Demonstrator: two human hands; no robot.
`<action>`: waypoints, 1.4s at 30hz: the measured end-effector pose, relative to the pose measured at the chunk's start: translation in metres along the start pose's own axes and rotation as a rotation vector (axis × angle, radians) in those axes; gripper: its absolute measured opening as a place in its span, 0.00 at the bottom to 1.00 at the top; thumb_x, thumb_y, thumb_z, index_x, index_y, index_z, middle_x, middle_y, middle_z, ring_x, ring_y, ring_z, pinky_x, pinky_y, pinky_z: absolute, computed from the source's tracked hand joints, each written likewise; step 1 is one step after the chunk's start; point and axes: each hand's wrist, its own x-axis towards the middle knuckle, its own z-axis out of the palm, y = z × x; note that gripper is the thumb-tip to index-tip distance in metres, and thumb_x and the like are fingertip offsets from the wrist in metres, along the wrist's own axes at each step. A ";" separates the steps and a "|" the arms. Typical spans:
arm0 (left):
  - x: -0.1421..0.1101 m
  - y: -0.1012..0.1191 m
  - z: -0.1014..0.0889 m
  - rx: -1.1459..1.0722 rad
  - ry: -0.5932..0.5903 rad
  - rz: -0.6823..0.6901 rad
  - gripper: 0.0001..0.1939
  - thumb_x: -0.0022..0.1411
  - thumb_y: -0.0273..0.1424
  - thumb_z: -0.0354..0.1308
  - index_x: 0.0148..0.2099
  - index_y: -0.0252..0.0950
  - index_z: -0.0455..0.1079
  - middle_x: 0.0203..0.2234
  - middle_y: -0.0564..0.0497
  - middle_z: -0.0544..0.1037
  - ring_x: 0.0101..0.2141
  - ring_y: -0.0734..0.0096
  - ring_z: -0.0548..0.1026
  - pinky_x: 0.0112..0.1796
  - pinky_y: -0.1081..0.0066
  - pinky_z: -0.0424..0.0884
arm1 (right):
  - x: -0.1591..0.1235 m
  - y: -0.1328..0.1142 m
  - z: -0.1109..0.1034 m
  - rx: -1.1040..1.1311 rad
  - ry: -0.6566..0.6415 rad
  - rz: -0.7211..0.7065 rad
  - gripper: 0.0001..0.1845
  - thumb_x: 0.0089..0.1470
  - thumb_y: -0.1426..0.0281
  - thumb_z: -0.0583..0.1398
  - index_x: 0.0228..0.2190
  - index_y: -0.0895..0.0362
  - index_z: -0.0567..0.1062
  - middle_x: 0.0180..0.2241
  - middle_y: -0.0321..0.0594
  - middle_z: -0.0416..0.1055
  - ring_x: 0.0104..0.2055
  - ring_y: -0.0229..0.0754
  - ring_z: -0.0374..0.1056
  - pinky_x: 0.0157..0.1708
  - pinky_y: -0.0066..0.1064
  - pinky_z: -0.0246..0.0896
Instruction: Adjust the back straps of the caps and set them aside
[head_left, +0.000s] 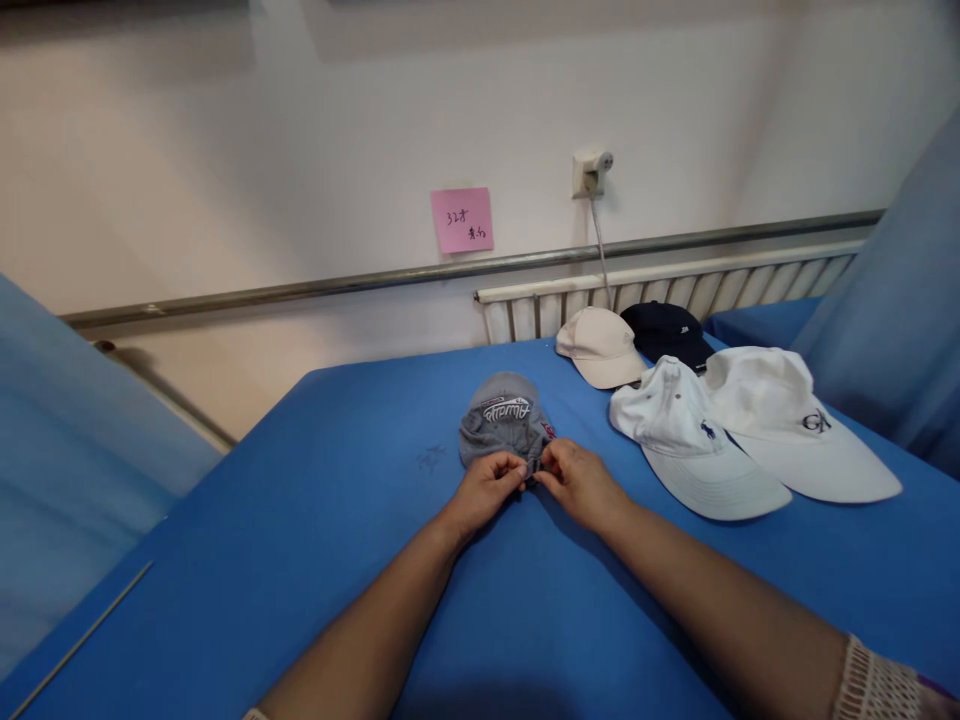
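If pulled unevenly, could slip from left hand (486, 492), thumb and index closed in a pinch at about 6 o'clock on grey cap (495, 438). Lying on blue table (337, 480), straight ahead at 12 o'clock. Could also crease or skid from a hard tug by right hand (586, 485), pinched nearly closed at about 5 o'clock, same near edge; can't tell exact grip. Swung wide, might bump beige cap (596, 340) at 2 o'clock or shove 1 white cap (667, 415) at 3 o'clock.

The blue table (315, 520) is under the fingers (517, 472). Beyond them lies a gray cap (491, 430); four caps (679, 425) lie to their right.
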 end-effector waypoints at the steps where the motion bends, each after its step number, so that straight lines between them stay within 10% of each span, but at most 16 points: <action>1: 0.000 0.000 0.000 0.004 0.000 0.003 0.17 0.56 0.44 0.58 0.30 0.32 0.69 0.23 0.53 0.70 0.25 0.75 0.64 0.28 0.74 0.60 | 0.000 0.001 0.001 0.022 -0.003 0.006 0.05 0.52 0.72 0.61 0.31 0.54 0.67 0.31 0.38 0.70 0.33 0.41 0.66 0.33 0.32 0.58; 23: -0.001 0.000 0.000 -0.025 0.011 0.026 0.17 0.55 0.43 0.59 0.29 0.33 0.69 0.22 0.53 0.70 0.25 0.75 0.65 0.29 0.74 0.61 | -0.001 0.004 0.006 0.201 0.002 0.060 0.11 0.51 0.74 0.59 0.38 0.54 0.71 0.30 0.38 0.71 0.32 0.41 0.67 0.35 0.34 0.62; 30: -0.001 -0.002 0.000 -0.023 -0.003 0.028 0.15 0.57 0.41 0.58 0.31 0.32 0.70 0.24 0.52 0.72 0.26 0.75 0.67 0.30 0.74 0.62 | 0.002 0.015 0.007 0.579 -0.151 0.130 0.12 0.49 0.70 0.60 0.39 0.54 0.70 0.27 0.32 0.67 0.28 0.37 0.64 0.31 0.29 0.60; 42: 0.000 -0.005 0.000 -0.010 -0.009 0.062 0.13 0.57 0.39 0.59 0.30 0.32 0.70 0.23 0.53 0.72 0.26 0.75 0.67 0.30 0.74 0.63 | 0.000 0.014 0.005 0.600 -0.294 0.079 0.12 0.49 0.71 0.63 0.37 0.54 0.69 0.26 0.30 0.66 0.27 0.35 0.63 0.28 0.27 0.59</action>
